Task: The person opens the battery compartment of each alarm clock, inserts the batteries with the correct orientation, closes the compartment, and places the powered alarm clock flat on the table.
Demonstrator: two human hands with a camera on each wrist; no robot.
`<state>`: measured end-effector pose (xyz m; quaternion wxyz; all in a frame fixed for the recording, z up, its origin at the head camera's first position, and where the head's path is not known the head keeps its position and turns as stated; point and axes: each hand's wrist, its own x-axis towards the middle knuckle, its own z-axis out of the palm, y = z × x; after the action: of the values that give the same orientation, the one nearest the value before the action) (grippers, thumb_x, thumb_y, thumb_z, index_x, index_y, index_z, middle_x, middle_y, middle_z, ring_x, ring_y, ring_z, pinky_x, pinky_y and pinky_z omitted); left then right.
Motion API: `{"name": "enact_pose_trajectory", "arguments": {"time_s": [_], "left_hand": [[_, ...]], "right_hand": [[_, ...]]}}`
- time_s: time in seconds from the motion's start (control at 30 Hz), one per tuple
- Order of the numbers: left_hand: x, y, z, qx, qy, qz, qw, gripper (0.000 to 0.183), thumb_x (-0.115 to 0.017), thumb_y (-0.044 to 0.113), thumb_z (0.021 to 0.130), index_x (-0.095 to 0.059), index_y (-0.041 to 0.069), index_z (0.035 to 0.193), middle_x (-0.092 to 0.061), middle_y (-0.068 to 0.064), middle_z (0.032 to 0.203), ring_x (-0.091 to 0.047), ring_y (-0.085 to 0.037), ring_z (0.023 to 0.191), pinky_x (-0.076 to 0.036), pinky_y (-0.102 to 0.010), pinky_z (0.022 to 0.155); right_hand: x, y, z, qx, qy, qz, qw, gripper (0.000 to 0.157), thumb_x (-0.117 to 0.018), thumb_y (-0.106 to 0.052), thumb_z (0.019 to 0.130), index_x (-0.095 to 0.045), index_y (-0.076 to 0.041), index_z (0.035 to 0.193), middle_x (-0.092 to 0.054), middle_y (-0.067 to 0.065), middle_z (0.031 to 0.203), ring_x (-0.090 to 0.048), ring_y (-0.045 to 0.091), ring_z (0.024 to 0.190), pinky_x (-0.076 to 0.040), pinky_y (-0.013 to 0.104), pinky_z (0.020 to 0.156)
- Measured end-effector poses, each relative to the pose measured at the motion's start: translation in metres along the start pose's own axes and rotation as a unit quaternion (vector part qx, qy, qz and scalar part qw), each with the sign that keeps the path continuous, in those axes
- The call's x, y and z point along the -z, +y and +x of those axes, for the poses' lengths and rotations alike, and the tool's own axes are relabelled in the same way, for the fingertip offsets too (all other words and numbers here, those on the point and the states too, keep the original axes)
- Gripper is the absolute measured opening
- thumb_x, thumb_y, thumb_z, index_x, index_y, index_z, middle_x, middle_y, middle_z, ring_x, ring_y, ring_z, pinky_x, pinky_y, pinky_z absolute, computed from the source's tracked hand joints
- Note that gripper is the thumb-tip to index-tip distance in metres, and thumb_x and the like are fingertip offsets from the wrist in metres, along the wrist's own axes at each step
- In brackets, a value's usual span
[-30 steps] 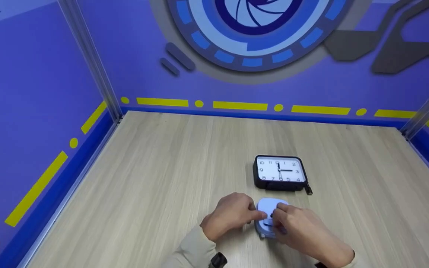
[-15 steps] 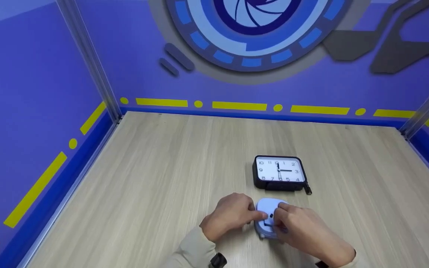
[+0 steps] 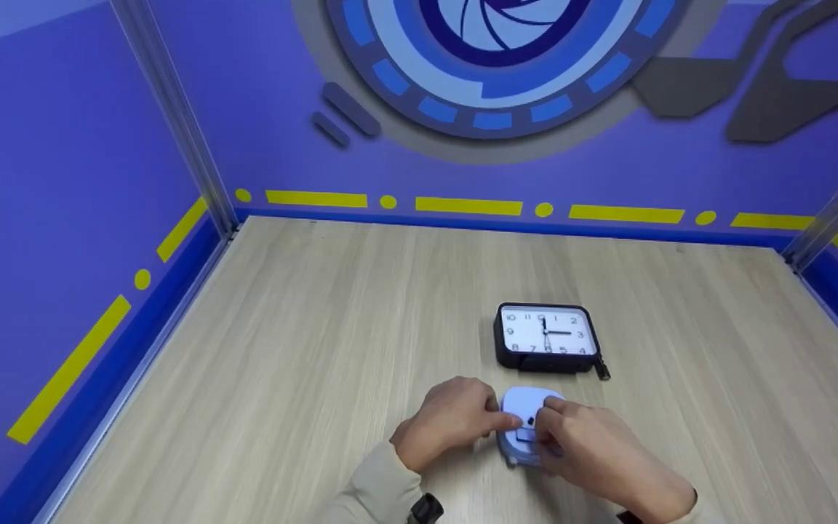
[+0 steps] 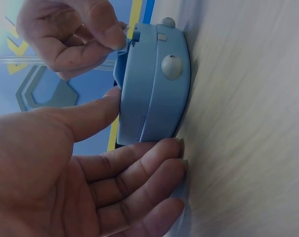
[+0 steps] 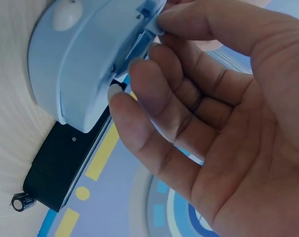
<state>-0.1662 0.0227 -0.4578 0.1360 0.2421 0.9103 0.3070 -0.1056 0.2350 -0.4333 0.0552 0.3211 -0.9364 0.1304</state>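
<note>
A small light-blue alarm clock [image 3: 526, 399] lies face down on the table, its back up and small rounded feet on its side. My left hand [image 3: 452, 418] holds it from the left: the thumb presses the back panel and the fingers reach along the lower side, as the left wrist view shows. With thumb and fingertips my right hand [image 3: 590, 444] pinches a small blue battery cover [image 5: 153, 25] on the clock's back, lifted at an angle in the left wrist view. The inside of the compartment is mostly hidden by my fingers.
Behind the blue clock lies a black rectangular clock [image 3: 546, 335], its white dial up. A small dark battery [image 3: 603, 370] is beside its lower right corner. Blue-purple panels [image 3: 419, 175] wall the wooden table [image 3: 332, 313] at the back and sides.
My right fingertips have shifted very slightly at the battery cover, showing a little more of the blue clock's back. My left hand and the black clock stay in place.
</note>
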Motion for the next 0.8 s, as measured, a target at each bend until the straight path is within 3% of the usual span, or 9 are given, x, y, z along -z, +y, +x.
{"name": "enact_pose_trajectory", "arguments": {"time_s": [0.2,0.4,0.53,0.8], "left_hand": [[0.0027,0.0023,-0.0029,-0.002,-0.001,0.007,1.0,0.04,-0.077,0.042,0.098,-0.068,0.016,0.069,-0.054,0.013,0.056,-0.047,-0.005,0.053,-0.033,-0.025,0.052],[0.0015,0.0014,-0.0032,-0.001,-0.003,0.009,1.0,0.04,-0.076,0.041,0.099,-0.067,0.017,0.068,-0.054,0.013,0.056,-0.046,-0.005,0.054,-0.033,-0.025,0.052],[0.0009,0.0013,-0.0033,-0.004,0.0,0.012,0.9999,0.041,-0.076,0.04,0.099,-0.066,0.017,0.066,-0.053,0.014,0.056,-0.045,-0.005,0.053,-0.032,-0.024,0.051],[0.0016,0.0016,-0.003,0.005,-0.004,0.007,1.0,0.04,-0.077,0.041,0.099,-0.067,0.017,0.068,-0.055,0.013,0.057,-0.046,-0.005,0.053,-0.033,-0.024,0.052]], "right_hand": [[0.002,0.0007,-0.0013,-0.009,0.008,0.0,1.0,0.027,-0.09,-0.006,0.079,-0.065,-0.015,0.079,-0.053,-0.011,0.079,-0.042,0.0,0.063,-0.043,0.025,0.053],[0.0014,-0.0005,-0.0024,0.003,-0.003,0.014,1.0,0.026,-0.089,-0.008,0.082,-0.065,-0.016,0.079,-0.049,-0.014,0.077,-0.039,-0.001,0.063,-0.039,0.023,0.053],[-0.0011,0.0001,-0.0032,0.016,0.011,0.009,1.0,0.03,-0.088,-0.006,0.08,-0.061,-0.018,0.076,-0.044,-0.015,0.075,-0.036,-0.001,0.062,-0.035,0.022,0.052],[-0.0007,0.0007,-0.002,0.015,0.023,0.004,1.0,0.029,-0.087,-0.003,0.078,-0.061,-0.017,0.077,-0.05,-0.013,0.077,-0.041,0.0,0.062,-0.04,0.024,0.052]]}}
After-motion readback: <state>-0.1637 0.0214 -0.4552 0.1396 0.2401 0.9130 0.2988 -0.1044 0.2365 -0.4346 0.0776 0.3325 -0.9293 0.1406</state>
